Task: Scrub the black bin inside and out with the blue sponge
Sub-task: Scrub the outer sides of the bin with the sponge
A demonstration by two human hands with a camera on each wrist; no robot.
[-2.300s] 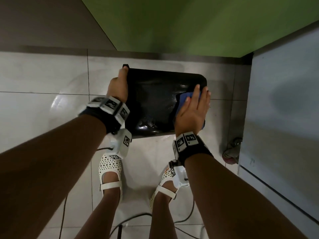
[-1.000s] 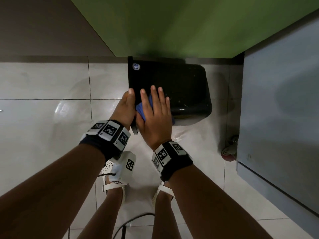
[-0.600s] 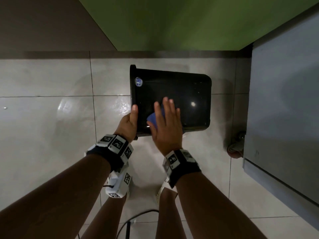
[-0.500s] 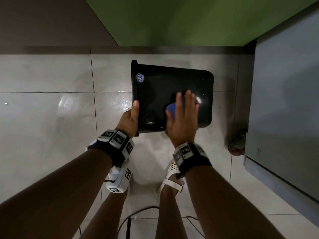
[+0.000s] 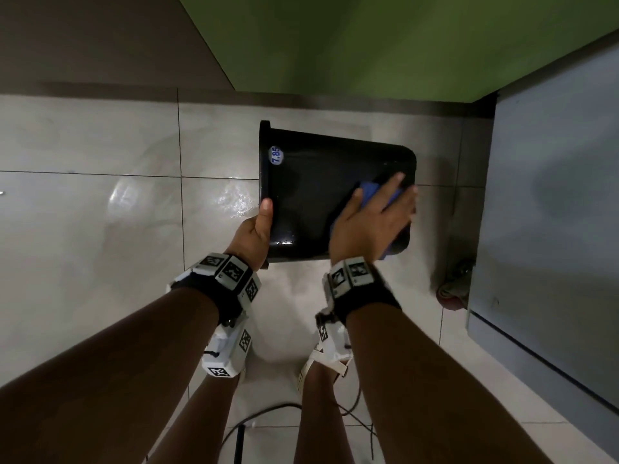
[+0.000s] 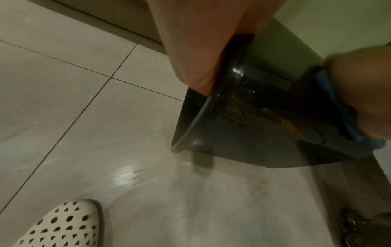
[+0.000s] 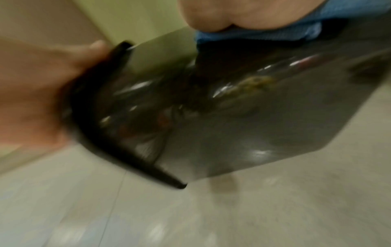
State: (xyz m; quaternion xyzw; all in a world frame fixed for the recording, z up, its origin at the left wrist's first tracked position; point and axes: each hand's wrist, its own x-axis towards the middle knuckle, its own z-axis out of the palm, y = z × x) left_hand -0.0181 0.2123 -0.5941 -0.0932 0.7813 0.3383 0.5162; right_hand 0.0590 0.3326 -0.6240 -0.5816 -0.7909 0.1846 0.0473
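Note:
I hold the black bin [image 5: 311, 202] on its side above the tiled floor, rim to the left and base to the right. My left hand [image 5: 256, 229] grips the rim at its near corner, thumb lying on the outer wall. My right hand [image 5: 371, 222] lies flat on the blue sponge [image 5: 370, 192] and presses it against the outer wall near the base. In the left wrist view the bin [image 6: 253, 133] shows glossy and wet, the sponge [image 6: 330, 93] under the right hand. The right wrist view is blurred; bin [image 7: 232, 117] and sponge [image 7: 264, 31] show.
A green wall [image 5: 368, 45] stands behind the bin. A grey cabinet [image 5: 552, 212] on a caster wheel [image 5: 454, 289] stands close on the right. Wet white floor tiles [image 5: 100, 229] spread to the left. A cable [image 5: 268, 410] lies by my white shoes [image 6: 63, 225].
My right hand has slid the sponge across the bin's outer wall, from beside the left hand near the rim over to the base end. The left hand keeps its hold on the rim.

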